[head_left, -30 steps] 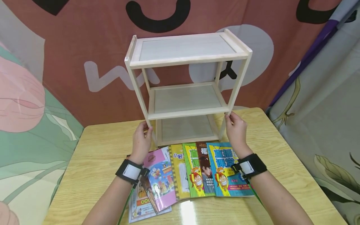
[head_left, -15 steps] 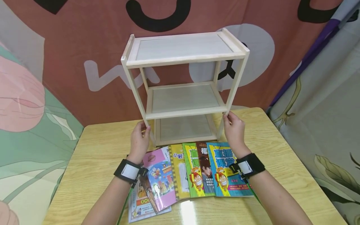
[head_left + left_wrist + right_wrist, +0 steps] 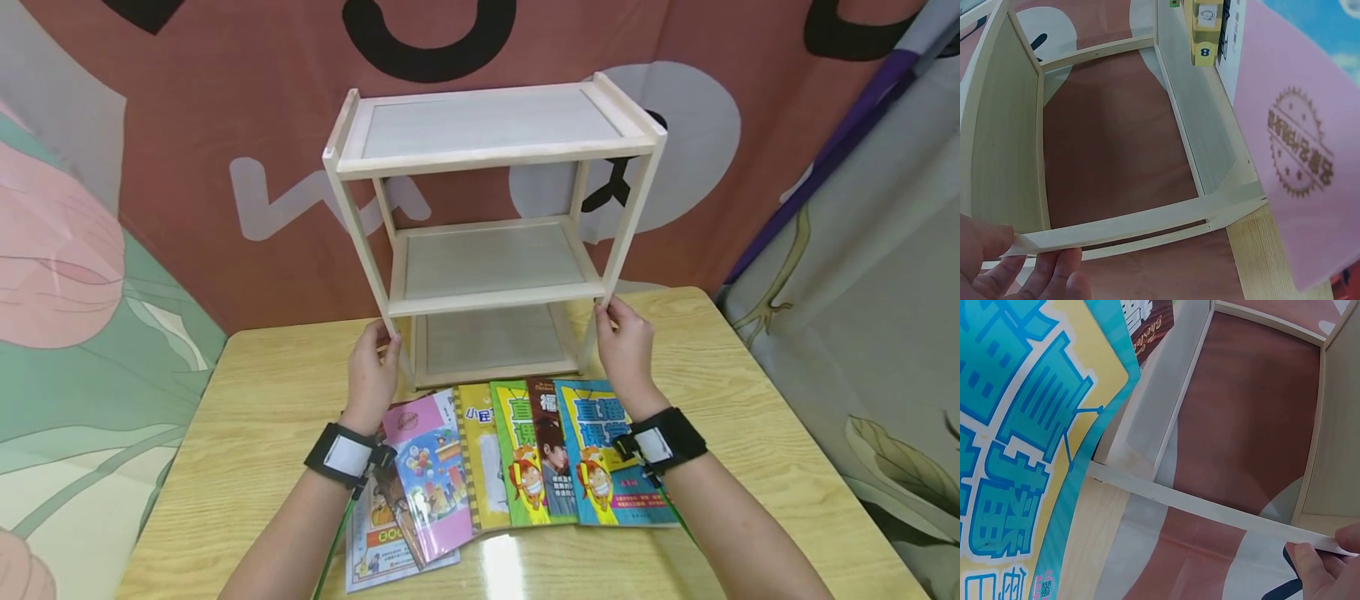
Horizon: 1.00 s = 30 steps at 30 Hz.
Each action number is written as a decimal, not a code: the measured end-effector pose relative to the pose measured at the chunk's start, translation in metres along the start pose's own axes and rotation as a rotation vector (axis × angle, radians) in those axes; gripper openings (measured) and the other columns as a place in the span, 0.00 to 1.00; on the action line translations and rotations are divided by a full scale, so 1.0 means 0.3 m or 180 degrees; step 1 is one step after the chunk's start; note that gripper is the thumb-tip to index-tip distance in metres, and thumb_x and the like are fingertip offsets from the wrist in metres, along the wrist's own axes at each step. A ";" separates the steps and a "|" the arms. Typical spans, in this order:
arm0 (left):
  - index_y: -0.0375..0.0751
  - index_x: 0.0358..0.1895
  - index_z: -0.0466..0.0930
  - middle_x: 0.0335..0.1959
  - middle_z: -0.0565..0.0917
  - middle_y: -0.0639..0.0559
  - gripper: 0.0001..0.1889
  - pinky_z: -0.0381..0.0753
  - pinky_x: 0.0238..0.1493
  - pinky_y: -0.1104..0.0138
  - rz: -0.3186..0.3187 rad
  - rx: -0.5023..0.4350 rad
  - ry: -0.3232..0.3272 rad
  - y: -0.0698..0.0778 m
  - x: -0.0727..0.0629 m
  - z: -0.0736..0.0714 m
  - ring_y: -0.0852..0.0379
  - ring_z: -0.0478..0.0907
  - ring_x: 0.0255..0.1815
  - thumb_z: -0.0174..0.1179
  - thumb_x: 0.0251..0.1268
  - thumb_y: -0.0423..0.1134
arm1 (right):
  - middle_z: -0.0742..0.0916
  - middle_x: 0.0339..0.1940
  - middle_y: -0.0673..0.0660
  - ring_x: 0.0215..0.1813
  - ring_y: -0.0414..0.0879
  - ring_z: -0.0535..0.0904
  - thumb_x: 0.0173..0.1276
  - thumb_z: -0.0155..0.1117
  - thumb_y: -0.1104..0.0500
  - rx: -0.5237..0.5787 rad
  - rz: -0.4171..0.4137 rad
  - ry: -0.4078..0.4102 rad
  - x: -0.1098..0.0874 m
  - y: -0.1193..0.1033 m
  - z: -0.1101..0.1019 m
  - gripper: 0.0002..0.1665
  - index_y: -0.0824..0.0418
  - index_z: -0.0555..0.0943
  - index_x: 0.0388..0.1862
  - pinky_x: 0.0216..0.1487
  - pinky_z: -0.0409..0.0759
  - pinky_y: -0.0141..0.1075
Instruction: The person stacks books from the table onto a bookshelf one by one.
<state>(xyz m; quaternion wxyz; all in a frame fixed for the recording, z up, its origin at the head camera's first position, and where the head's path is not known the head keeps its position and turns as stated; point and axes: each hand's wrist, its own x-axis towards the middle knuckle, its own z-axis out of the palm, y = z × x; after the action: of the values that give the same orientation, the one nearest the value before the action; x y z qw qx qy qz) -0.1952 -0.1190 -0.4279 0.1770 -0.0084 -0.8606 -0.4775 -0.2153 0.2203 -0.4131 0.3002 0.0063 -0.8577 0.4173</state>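
A light wooden three-tier shelf (image 3: 495, 303) stands upright at the back of the table. My left hand (image 3: 372, 375) pinches its front left post, a little below the middle tier. On the other side my right hand (image 3: 627, 348) pinches the front right post at about the same height. The left wrist view has the thumb and fingers (image 3: 1063, 269) on either side of the post. Similarly, thumb and fingers (image 3: 1313, 565) grip the post in the right wrist view. In front of the shelf lies a fanned row of books, among them a pink book (image 3: 431, 475) and a blue book (image 3: 611, 454).
The books overlap along the wooden table (image 3: 262, 417), between my forearms; a yellow book (image 3: 482, 458) and a green book (image 3: 517, 454) lie mid-row. A red patterned cloth (image 3: 300, 100) hangs behind the shelf. A grey curtain (image 3: 885, 275) hangs at the right.
The shelf has shifted slightly left in view with both hands still gripping its posts. Over the last half second they have stayed almost still; the view itself has moved slightly.
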 end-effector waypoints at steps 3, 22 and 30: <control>0.35 0.59 0.70 0.49 0.79 0.41 0.17 0.79 0.53 0.55 0.0006 0.0041 0.0002 -0.003 0.002 -0.001 0.47 0.76 0.53 0.50 0.72 0.40 | 0.85 0.49 0.66 0.52 0.57 0.83 0.69 0.58 0.61 -0.0041 -0.0013 -0.0027 0.003 -0.001 0.003 0.16 0.66 0.81 0.52 0.48 0.81 0.49; 0.37 0.60 0.71 0.49 0.80 0.40 0.18 0.79 0.52 0.54 0.0043 0.0358 -0.0106 0.013 0.014 -0.012 0.46 0.78 0.51 0.50 0.72 0.41 | 0.85 0.51 0.66 0.54 0.58 0.82 0.70 0.57 0.61 -0.0129 0.0062 -0.0100 0.017 -0.004 0.007 0.17 0.66 0.80 0.54 0.49 0.80 0.49; 0.38 0.61 0.70 0.50 0.80 0.40 0.18 0.80 0.51 0.55 0.0030 0.0295 -0.0156 0.015 0.005 -0.012 0.45 0.78 0.52 0.49 0.73 0.40 | 0.84 0.53 0.66 0.56 0.57 0.80 0.70 0.56 0.61 -0.0022 0.0145 -0.0228 0.011 -0.007 0.000 0.18 0.65 0.78 0.57 0.51 0.79 0.50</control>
<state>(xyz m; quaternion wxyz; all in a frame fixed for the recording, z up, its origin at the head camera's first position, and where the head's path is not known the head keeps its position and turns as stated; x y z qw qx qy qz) -0.1948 -0.1197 -0.4220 0.1582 -0.0159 -0.8858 -0.4359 -0.2174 0.2199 -0.4100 0.2597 0.0007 -0.8693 0.4206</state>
